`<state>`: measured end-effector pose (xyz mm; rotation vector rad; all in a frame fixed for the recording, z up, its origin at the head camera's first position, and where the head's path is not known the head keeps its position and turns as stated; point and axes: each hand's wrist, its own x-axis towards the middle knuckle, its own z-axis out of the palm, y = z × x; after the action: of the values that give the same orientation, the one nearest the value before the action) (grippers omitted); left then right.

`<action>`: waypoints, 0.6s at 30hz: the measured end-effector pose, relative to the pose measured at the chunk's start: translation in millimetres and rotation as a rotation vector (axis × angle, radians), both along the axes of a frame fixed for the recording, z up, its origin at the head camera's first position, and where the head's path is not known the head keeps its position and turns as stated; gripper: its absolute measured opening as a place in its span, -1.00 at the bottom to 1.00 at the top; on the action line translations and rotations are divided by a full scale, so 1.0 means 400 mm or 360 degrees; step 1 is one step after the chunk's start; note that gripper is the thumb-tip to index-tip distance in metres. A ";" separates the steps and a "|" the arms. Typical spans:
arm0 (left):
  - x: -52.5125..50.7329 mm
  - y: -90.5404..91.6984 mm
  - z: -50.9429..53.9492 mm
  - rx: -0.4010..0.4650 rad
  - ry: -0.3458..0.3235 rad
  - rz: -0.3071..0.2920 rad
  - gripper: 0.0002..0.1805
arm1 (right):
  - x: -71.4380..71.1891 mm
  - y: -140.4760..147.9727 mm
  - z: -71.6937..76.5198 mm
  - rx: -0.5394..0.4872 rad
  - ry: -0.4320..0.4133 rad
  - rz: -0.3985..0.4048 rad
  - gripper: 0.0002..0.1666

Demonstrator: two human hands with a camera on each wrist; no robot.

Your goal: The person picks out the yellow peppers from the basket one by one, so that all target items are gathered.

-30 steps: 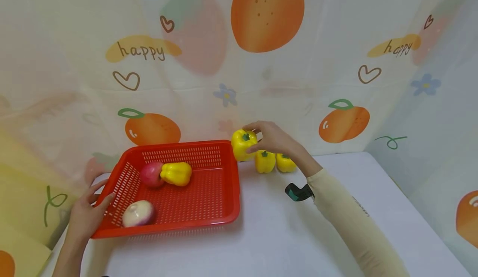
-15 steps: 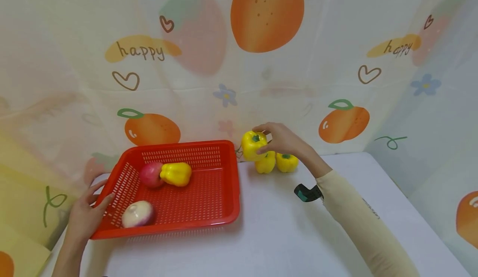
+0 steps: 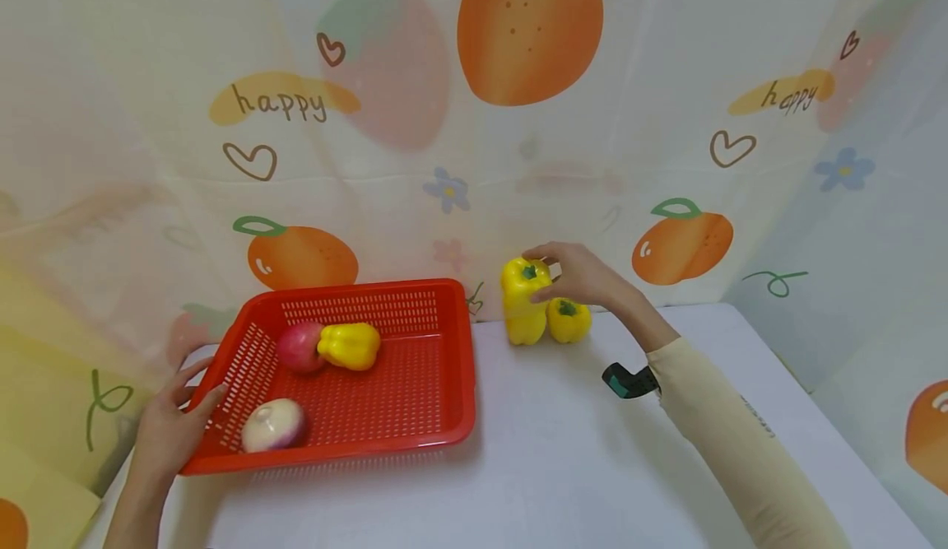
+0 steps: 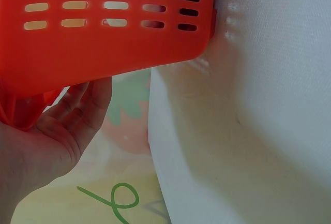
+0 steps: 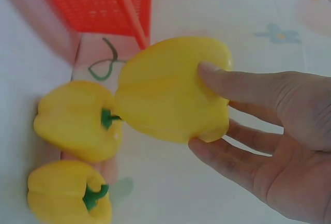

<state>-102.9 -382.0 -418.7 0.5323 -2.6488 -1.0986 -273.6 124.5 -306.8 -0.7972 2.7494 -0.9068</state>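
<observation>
Above the bench (image 3: 563, 442), right of the red basket (image 3: 326, 454), the right hand (image 3: 578, 273) grasps a yellow pepper (image 5: 165, 92) between thumb and fingers, just over a second pepper (image 3: 526, 328); whether the two touch is unclear. A third pepper (image 3: 569, 323) stands just beside the second. The left hand (image 3: 172, 425) clasps the basket's left side, thumb over its edge. Inside the basket lie a pink fruit (image 3: 299, 346), a yellow fruit (image 3: 351, 346) and a white-and-purple bulb (image 3: 272, 425).

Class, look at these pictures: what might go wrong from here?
The right hand grips the yellow bell pepper by its upper end, so it might slip. Dropped, it could knock over the bell pepper underneath. The onion-like vegetable lies loose in the red basket and may roll if the left hand jerks the basket.
</observation>
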 end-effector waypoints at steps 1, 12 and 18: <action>0.000 0.000 0.000 -0.0001 0.0000 -0.0001 -0.39 | -0.001 0.005 -0.001 0.0006 0.0007 -0.0003 -0.22; 0.000 -0.001 -0.003 -0.0010 0.0004 0.0000 -0.40 | -0.013 0.055 -0.011 0.0061 0.0023 -0.0036 -0.22; 0.000 0.000 -0.003 0.0008 -0.0015 0.0008 -0.38 | -0.022 0.082 -0.014 0.0071 0.0056 -0.0020 -0.23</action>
<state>-103.0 -382.0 -419.9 0.5464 -2.6517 -1.1042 -282.3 157.3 -312.2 -0.7968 2.7970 -0.8385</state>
